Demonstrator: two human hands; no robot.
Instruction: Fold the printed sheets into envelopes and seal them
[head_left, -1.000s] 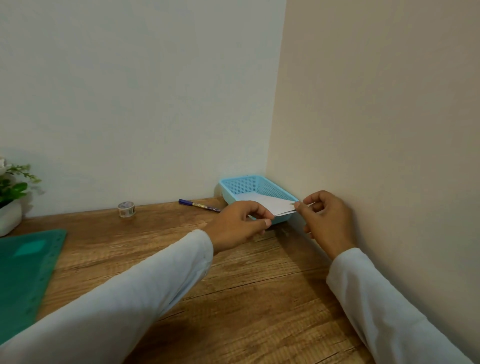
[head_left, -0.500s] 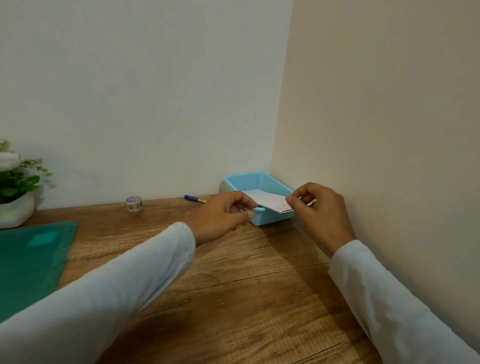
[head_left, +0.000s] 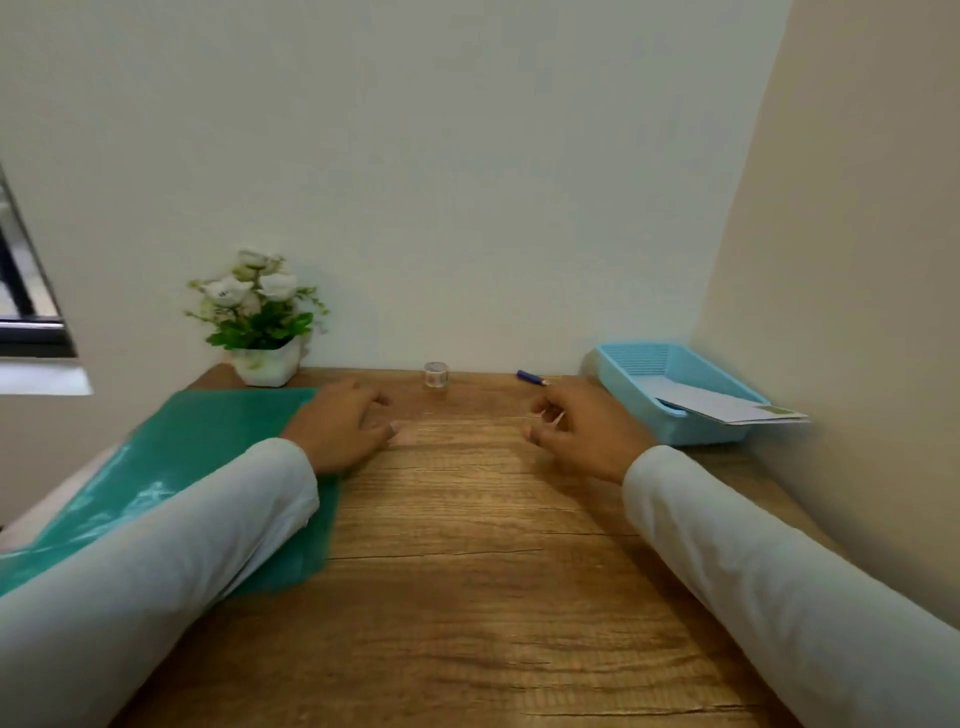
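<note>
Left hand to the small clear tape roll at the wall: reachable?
Probably yes: the left hand is empty, with only bare brown wooden desk between it and the small clear tape roll.

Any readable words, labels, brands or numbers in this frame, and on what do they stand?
None can be read.
Envelope in the blue basket: a greenish patch at its corner, too blurred to read.
Tape roll: printed pattern, too small to read.
</note>
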